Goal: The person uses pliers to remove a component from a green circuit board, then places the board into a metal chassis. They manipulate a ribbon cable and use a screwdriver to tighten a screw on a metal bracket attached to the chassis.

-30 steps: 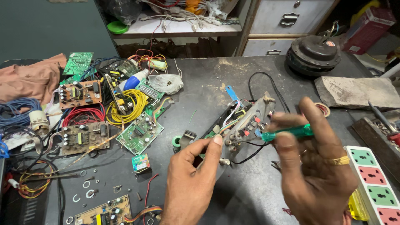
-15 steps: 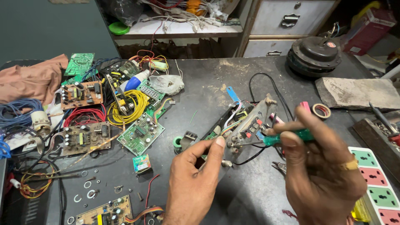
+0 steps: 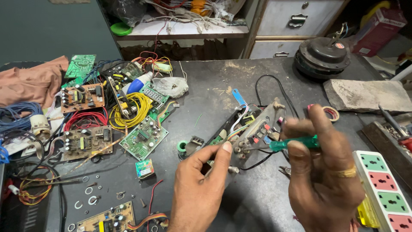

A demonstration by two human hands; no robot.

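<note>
On the dark bench, left hand gripping wired panel, right hand pinching green screwdriver, small teal box nearby.

The opened device sits mid-counter, between the left hand in front of it and the right hand to its right. Circuit boards crowd the left side; a motor sits behind at the right, a power strip along the right edge.

We see soft, even daylight with faint shadows on the dark grey desk, our right hand slightly motion-blurred.
</note>
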